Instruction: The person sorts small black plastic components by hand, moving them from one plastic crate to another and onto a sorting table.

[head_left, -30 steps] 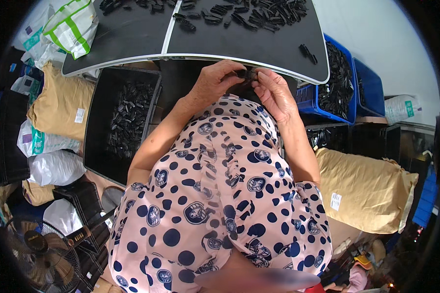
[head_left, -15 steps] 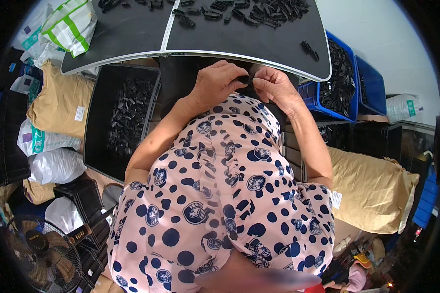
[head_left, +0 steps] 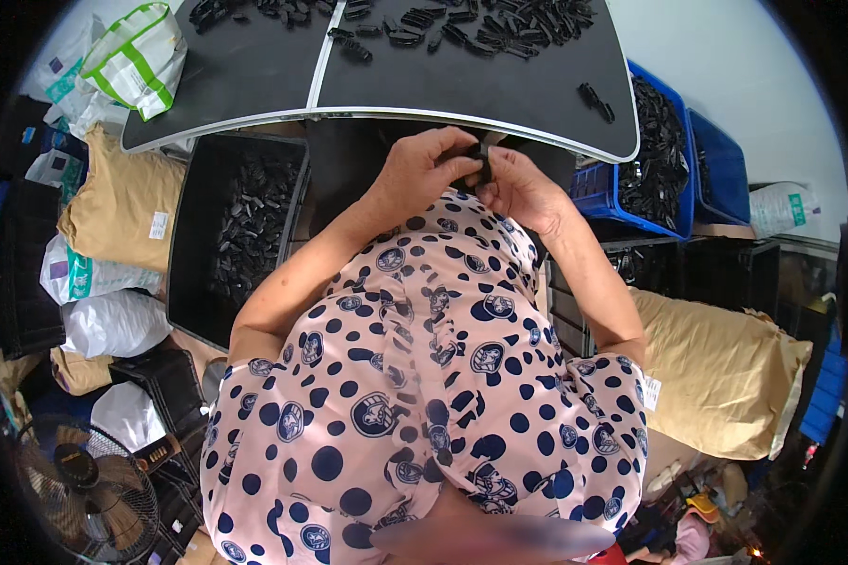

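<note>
Just below the table's near edge, my two hands meet around a small black plastic part (head_left: pixel 481 168). My left hand (head_left: pixel 424 168) pinches it from the left, thumb and fingers closed on it. From the other side my right hand (head_left: pixel 520 186) grips it between thumb and fingers. Most of the part is hidden by my fingers, so its exact kind does not show. Many similar black plastic pieces (head_left: pixel 518 28) lie loose along the far side of the black table (head_left: pixel 424 89), and a few lie apart near its right corner.
A black bin (head_left: pixel 190 240) of black pieces stands to my left. Blue crates (head_left: pixel 680 221), one full of pieces, are at right. Brown sacks (head_left: pixel 113 202) lie on both sides. A green-trimmed white bag (head_left: pixel 146 71) sits on the table's left corner; a fan (head_left: pixel 85 480) stands lower left.
Both hands have shifted slightly, and the black part between them has turned more upright. My right fingers have moved down a little. The whole view has tilted slightly.
</note>
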### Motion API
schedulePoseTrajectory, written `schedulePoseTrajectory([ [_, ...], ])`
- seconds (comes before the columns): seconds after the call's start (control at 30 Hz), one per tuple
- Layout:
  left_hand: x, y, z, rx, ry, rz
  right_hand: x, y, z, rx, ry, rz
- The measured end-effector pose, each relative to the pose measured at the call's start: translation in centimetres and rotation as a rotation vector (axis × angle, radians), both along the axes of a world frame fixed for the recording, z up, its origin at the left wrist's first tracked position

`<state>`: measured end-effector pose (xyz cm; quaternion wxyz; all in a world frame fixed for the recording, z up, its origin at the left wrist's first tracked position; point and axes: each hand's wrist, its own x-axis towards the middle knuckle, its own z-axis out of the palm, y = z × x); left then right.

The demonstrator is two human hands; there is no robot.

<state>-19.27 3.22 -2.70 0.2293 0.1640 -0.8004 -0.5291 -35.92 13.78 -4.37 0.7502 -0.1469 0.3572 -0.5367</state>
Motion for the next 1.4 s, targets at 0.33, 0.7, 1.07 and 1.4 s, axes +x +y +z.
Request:
schedulePoseTrajectory([
  [0.33,-1.0,-1.7,-1.6,1.067,0.232,-0.085,1.8,-2.8,-0.6,-0.336,-0.031,0.032],
  [0.7,-7.9,-14.2,-6.9,0.402,0.149,0.292,-9.8,-14.8,-5.2,-0.521,1.924,-0.236],
  [1.07,-13.7,-19.2,-8.8,-0.853,-0.463,0.353,-12.1,-19.5,-6.2,-0.520,2.345,-0.042],
  [1.4,-8.4,-13.4,-6.3,0.051,0.017,0.281,-13.4,-15.6,-4.7,-0.242,0.740,-0.393],
])
